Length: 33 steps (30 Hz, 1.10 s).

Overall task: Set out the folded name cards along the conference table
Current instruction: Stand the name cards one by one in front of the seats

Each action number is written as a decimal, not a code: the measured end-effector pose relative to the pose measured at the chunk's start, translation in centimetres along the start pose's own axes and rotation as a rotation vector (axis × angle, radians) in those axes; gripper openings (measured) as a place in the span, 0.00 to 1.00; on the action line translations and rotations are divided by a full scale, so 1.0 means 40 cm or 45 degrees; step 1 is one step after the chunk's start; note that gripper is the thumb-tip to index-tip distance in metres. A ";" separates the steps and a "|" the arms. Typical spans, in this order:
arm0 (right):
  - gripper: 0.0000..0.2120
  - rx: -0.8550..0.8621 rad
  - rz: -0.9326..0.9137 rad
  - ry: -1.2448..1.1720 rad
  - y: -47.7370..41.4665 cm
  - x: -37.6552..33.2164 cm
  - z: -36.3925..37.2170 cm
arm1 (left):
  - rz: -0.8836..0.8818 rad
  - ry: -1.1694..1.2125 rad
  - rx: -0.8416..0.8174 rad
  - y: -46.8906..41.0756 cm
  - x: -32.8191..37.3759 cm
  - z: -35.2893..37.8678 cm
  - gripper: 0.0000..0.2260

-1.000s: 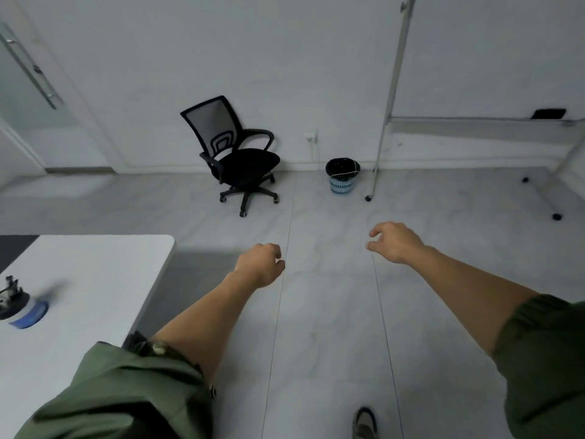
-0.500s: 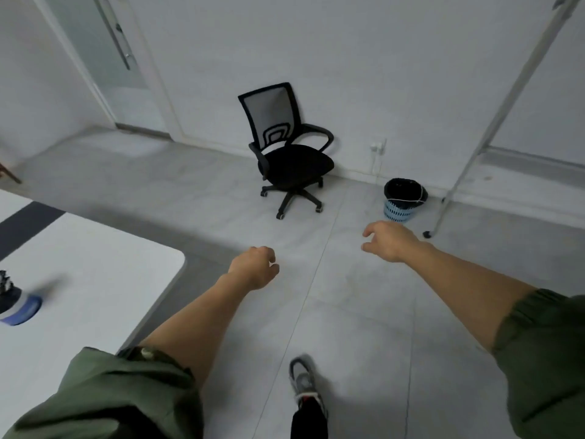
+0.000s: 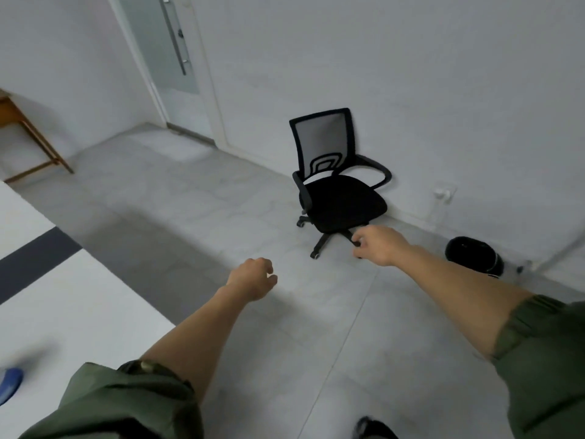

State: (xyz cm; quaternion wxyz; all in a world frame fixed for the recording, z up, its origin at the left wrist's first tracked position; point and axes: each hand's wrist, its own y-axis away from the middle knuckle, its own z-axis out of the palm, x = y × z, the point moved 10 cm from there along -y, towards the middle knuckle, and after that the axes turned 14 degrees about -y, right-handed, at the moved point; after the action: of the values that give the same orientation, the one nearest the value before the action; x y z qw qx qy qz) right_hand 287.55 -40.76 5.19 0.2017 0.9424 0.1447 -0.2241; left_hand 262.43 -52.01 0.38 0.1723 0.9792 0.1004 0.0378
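Nearest us, the white conference table fills the lower left, and no name cards show on the part we can see. Beyond its corner our left hand and right hand hang over the floor, fingers loosely curled around nothing. We judge we are rounding the table's end, perhaps to fetch cards. Farthest off, an office chair stands by the wall.

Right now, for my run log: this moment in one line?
left hand: empty | right hand: empty | name cards: not in view | table: at left
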 end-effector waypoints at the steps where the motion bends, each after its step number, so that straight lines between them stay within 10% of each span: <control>1: 0.20 -0.016 -0.019 -0.003 -0.056 -0.017 -0.009 | -0.017 0.012 -0.006 -0.037 -0.013 -0.012 0.15; 18: 0.22 -0.390 -0.473 0.189 -1.072 -0.475 -0.038 | -0.562 0.272 -0.013 -0.658 -0.414 -0.240 0.15; 33: 0.22 -0.572 -0.733 0.305 -1.732 -1.179 0.186 | -0.974 0.441 -0.038 -1.039 -1.127 -0.347 0.14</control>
State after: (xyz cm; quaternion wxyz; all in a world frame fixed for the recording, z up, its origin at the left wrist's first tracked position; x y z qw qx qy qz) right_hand 219.25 8.09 -0.08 0.3138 0.8149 0.4716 -0.1225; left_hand 209.24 -18.63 -2.71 0.1686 0.8479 0.4836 0.1368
